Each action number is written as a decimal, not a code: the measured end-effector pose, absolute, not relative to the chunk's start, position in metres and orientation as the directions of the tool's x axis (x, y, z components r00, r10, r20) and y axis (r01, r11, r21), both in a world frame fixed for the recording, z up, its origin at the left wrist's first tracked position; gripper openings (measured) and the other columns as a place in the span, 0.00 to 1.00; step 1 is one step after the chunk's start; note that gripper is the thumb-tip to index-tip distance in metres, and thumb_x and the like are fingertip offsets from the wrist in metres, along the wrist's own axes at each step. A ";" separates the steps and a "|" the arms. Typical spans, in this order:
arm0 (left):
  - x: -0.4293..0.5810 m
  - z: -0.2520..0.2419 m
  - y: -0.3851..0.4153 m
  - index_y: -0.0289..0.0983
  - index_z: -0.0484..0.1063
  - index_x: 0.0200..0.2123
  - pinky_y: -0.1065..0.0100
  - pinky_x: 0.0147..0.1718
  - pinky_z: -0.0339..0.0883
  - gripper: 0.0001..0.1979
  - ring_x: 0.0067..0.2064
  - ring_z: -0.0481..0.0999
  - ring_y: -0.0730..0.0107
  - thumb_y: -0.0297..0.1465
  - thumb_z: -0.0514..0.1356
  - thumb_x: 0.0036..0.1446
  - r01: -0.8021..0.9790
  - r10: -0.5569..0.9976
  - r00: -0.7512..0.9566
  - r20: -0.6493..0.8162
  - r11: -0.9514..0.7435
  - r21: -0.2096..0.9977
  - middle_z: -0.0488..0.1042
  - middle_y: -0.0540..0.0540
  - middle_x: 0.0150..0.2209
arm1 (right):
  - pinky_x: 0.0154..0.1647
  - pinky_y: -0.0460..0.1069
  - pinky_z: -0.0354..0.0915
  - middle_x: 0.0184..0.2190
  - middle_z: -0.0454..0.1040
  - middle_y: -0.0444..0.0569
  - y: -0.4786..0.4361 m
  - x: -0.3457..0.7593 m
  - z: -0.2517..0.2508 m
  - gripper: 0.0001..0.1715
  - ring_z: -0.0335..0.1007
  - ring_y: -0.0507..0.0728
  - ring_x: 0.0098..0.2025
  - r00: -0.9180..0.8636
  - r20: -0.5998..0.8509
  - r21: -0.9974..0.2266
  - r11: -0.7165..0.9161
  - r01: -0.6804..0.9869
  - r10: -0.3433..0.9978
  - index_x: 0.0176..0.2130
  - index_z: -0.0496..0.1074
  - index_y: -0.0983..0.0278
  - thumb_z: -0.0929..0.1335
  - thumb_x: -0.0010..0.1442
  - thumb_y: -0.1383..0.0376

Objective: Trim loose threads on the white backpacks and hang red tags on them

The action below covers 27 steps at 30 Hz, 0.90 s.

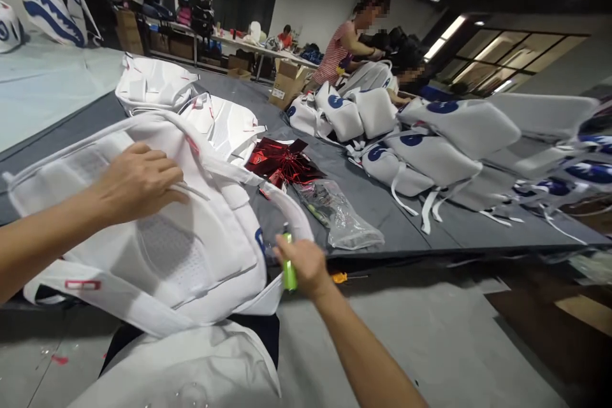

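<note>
A white backpack [220,255] lies across the near table edge, its padded back panel and shoulder straps facing up. My left hand [138,182] is closed on a fold of its panel, fingers curled over the edge. Just beyond the bag's right side, my right hand [306,264] grips a bright green lighter [289,268], upright with its dark top showing. A loose white strap [291,210] curves right behind that hand. Below, another white bag [191,373] rests at my lap.
On the grey-covered table [354,169] lie shiny red strips [287,162] and a clear plastic bag [354,223]. White backpacks [430,153] are piled along the right; more white bags [155,83] sit behind mine. A person in a striped shirt [335,54] works across the table.
</note>
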State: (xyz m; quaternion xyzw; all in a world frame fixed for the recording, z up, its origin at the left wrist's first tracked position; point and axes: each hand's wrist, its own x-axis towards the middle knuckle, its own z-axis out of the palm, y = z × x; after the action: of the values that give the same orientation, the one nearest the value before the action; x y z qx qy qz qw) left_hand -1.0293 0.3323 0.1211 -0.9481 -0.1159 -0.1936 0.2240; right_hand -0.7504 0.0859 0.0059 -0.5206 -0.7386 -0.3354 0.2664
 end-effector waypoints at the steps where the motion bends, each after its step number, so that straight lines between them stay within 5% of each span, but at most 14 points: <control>1: -1.029 0.122 0.320 0.37 0.72 0.29 0.60 0.37 0.58 0.19 0.36 0.74 0.59 0.44 0.55 0.65 0.360 0.187 0.883 0.430 -0.859 -0.365 0.77 0.45 0.30 | 0.25 0.52 0.56 0.21 0.69 0.44 0.081 -0.733 0.014 0.16 0.64 0.56 0.23 -0.303 0.750 0.222 0.209 0.953 0.588 0.54 0.71 0.64 0.68 0.67 0.68; 6: -1.003 0.085 0.276 0.34 0.76 0.34 0.60 0.34 0.62 0.13 0.39 0.79 0.53 0.38 0.61 0.62 0.480 0.433 0.865 0.253 -0.861 -0.167 0.80 0.39 0.33 | 0.27 0.51 0.62 0.22 0.69 0.46 0.089 -0.731 0.029 0.18 0.66 0.56 0.25 -0.220 0.745 0.126 0.191 0.973 0.630 0.55 0.72 0.63 0.60 0.70 0.70; 10: -1.001 0.068 0.283 0.36 0.77 0.40 0.62 0.37 0.67 0.07 0.41 0.80 0.58 0.29 0.58 0.64 0.306 0.292 0.941 0.170 -0.950 -0.063 0.81 0.41 0.38 | 0.42 0.53 0.70 0.39 0.76 0.54 0.127 -0.807 0.014 0.22 0.73 0.59 0.43 -0.218 0.797 0.025 0.329 0.944 0.564 0.61 0.64 0.63 0.62 0.68 0.70; 13: -1.010 0.085 0.296 0.37 0.77 0.42 0.60 0.45 0.69 0.12 0.48 0.78 0.58 0.28 0.52 0.67 0.253 0.224 0.933 0.283 -0.965 -0.072 0.79 0.40 0.46 | 0.49 0.56 0.69 0.49 0.74 0.58 0.165 -0.849 0.005 0.24 0.69 0.63 0.54 -0.156 0.846 -0.074 0.402 0.912 0.509 0.61 0.62 0.63 0.64 0.67 0.71; 16: -1.007 0.106 0.310 0.37 0.74 0.53 0.53 0.55 0.65 0.15 0.61 0.68 0.50 0.31 0.58 0.64 0.394 0.328 0.856 0.400 -0.915 -0.092 0.70 0.36 0.61 | 0.44 0.55 0.68 0.44 0.75 0.55 0.191 -0.864 -0.004 0.23 0.70 0.62 0.48 -0.067 0.835 -0.158 0.355 0.921 0.546 0.61 0.63 0.63 0.64 0.68 0.69; 20: -0.986 0.110 0.333 0.37 0.53 0.70 0.48 0.59 0.60 0.44 0.68 0.59 0.42 0.36 0.68 0.53 0.428 0.407 0.899 0.163 -0.896 -0.123 0.56 0.31 0.69 | 0.39 0.54 0.65 0.39 0.74 0.52 0.197 -0.872 -0.013 0.20 0.69 0.59 0.40 0.045 0.820 -0.250 0.287 0.925 0.570 0.59 0.63 0.62 0.63 0.69 0.68; 27: -0.962 0.083 0.357 0.38 0.53 0.69 0.56 0.51 0.64 0.45 0.58 0.69 0.47 0.40 0.68 0.51 0.424 0.423 0.905 0.039 -0.894 -0.144 0.66 0.35 0.62 | 0.36 0.53 0.65 0.33 0.70 0.49 0.178 -0.888 -0.013 0.11 0.67 0.58 0.36 0.103 0.742 -0.429 0.350 0.833 0.663 0.50 0.67 0.62 0.63 0.68 0.67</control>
State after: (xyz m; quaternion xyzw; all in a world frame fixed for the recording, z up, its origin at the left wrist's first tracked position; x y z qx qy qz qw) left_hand -0.9619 0.3574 0.0828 -0.9731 -0.2176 -0.0035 0.0749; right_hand -0.8878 0.1779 -0.0128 -0.5634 -0.6638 -0.0878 0.4840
